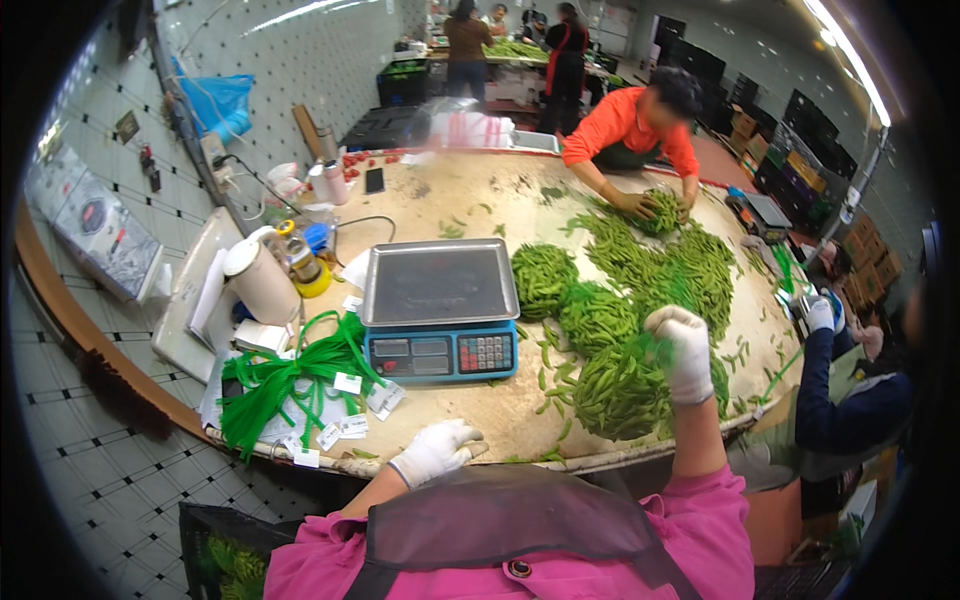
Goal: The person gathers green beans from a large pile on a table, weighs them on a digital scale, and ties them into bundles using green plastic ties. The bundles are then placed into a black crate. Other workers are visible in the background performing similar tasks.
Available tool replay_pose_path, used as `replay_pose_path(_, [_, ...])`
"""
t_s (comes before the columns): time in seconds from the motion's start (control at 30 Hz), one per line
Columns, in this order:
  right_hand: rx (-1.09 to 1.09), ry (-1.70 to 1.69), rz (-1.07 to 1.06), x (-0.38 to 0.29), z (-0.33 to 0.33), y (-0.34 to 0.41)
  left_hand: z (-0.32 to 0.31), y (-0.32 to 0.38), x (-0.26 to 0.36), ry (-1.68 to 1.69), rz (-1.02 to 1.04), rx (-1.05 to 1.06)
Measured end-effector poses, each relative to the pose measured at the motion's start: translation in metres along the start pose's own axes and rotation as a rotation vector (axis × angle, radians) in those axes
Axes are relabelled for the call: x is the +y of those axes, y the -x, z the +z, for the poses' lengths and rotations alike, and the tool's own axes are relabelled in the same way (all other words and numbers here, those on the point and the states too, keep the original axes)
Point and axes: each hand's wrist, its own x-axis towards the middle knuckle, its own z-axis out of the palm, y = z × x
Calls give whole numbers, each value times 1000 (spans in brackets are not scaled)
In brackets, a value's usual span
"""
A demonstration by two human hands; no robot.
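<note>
My right hand (684,352), in a white knit glove, is raised and closed on the gathered neck of a green net bag of green pods (621,391). The bag's full, round body rests on the table near its front edge. My left hand (439,452), gloved in white too, lies at the front edge with nothing visible in it, its thumb apart from the fingers. Beyond it stands a blue digital scale (441,358) with a bare metal pan (442,281). To its left lies a bunch of green mesh bags (262,405) with white tags (352,426).
Two more filled net bags (544,281) (598,319) sit beside the scale. Behind them spreads a heap of loose pods (705,262). Across the table a co-worker in orange (634,127) handles pods; another person's sleeve (814,394) is at right. A beige jug (259,281) stands left.
</note>
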Motion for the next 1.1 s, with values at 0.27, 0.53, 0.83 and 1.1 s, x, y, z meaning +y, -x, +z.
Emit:
replay_pose_path(0.27, [-234, -147, -280, -73, 96, -64, -5, 17, -13, -22, -150, -11])
replay_pose_path(0.53, [-436, -163, -257, -29, 200, -141, 1, 29, -27, -11, -222, 116])
replay_pose_path(0.83, [-302, 477, -580, 30, 185, -123, 14, 30, -51, -41, -76, 129])
replay_pose_path(1.1, [-126, 267, -237, 63, 127, -103, 13, 13, -41, 63, -221, 72])
